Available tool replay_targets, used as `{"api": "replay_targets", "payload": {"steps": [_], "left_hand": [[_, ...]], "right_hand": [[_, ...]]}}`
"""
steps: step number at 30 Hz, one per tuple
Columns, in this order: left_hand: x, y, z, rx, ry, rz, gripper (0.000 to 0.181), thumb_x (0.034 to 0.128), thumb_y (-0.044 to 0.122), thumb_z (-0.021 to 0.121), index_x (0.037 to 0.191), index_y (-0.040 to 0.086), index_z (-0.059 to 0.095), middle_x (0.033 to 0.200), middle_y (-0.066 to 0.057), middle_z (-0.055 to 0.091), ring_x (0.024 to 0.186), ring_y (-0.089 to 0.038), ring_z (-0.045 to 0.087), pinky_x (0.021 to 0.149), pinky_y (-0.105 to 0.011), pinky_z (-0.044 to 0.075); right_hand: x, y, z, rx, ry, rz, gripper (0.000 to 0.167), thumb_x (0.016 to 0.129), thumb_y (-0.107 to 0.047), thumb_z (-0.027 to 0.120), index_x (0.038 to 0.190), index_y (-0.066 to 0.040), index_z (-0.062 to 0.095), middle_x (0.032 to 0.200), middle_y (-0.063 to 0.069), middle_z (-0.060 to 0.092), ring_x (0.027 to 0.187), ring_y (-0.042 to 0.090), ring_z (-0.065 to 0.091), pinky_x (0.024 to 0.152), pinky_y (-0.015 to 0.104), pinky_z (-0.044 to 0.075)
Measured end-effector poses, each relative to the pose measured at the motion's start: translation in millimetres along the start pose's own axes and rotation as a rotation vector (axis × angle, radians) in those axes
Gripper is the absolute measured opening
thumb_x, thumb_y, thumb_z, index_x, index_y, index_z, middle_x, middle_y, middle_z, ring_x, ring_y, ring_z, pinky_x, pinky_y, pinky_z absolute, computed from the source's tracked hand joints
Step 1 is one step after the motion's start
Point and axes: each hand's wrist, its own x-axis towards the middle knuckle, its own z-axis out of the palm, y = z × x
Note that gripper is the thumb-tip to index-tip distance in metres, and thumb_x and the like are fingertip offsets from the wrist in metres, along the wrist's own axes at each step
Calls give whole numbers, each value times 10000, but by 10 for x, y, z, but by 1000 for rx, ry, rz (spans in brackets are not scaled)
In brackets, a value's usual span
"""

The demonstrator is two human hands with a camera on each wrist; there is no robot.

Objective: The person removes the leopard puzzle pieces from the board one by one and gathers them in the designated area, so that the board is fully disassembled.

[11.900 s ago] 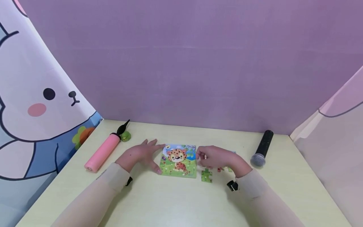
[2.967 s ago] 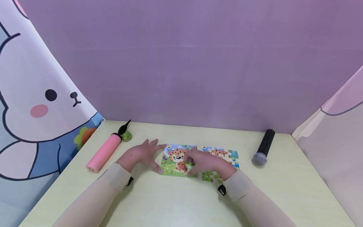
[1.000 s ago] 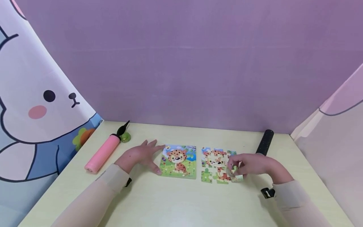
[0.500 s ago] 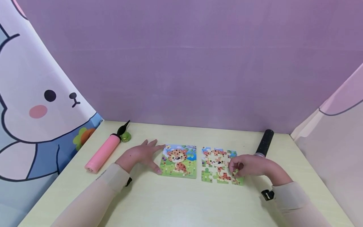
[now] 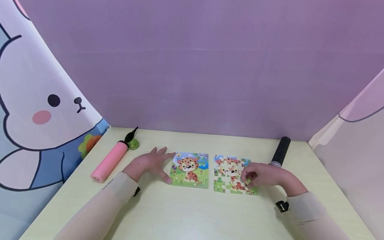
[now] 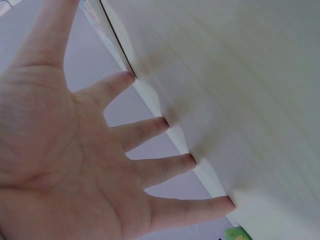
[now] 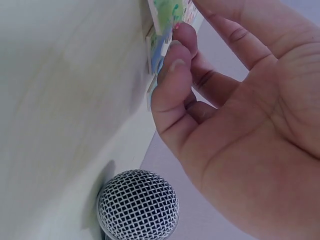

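My left hand lies with fingers spread at the left edge of a square leopard picture board. In the left wrist view the fingers are straight, their tips on the table. To the right of the board, several jigsaw pieces of the same leopard picture are laid out in a loose square with gaps. My right hand is at the lower right of this layout, pinching a green jigsaw piece at the corner. In the right wrist view the fingers are curled beside the green piece; the thumb tip is out of view.
A pink hand pump with a black nozzle lies at the left, a small green object beside it. Behind my right hand lies a black microphone; its mesh head shows close up in the right wrist view. A purple backdrop borders the table.
The right hand went from above the picture board to the layout's lower right corner. The corner piece, tilted a second ago, now lies flatter. More pieces fill the layout. The left hand stayed put.
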Motion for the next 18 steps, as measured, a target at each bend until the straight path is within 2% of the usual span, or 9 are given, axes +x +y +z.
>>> {"api": "replay_targets", "payload": {"steps": [6, 10, 15, 18], "left_hand": [[-32, -6, -7, -5, -5, -7, 1267, 699, 638, 941, 1713, 295, 263, 1811, -196, 113, 1630, -604, 77, 1208, -848, 252], [-48, -13, -25, -9, -12, -10, 1268, 698, 639, 941, 1713, 295, 263, 1811, -196, 110, 1631, -603, 76, 1215, -845, 243], [-34, -63, -58, -11, -23, 6, 1242, 733, 697, 890, 1717, 292, 250, 1814, -198, 80, 1629, -604, 81, 1224, -836, 239], [-28, -110, -89, -15, 11, 34, 1182, 796, 745, 811, 1717, 256, 255, 1810, -213, 83, 1635, -578, 120, 1247, -802, 249]], "right_hand": [[0, -20, 0, 7, 7, 2, 241, 928, -97, 806, 1143, -122, 700, 933, 75, 556, 828, 135, 487, 688, 238, 434], [-8, -69, -35, -30, 26, 35, 200, 983, -121, 752, 1176, -132, 702, 945, 43, 585, 815, 132, 511, 685, 241, 447], [-27, -210, -139, -88, 125, 75, 158, 1064, -207, 654, 1190, -126, 701, 958, 42, 647, 812, 136, 553, 683, 253, 475], [-38, -333, -205, -109, 207, 83, 166, 1084, -242, 629, 1196, -141, 698, 988, 40, 685, 858, 160, 588, 715, 264, 506]]}}
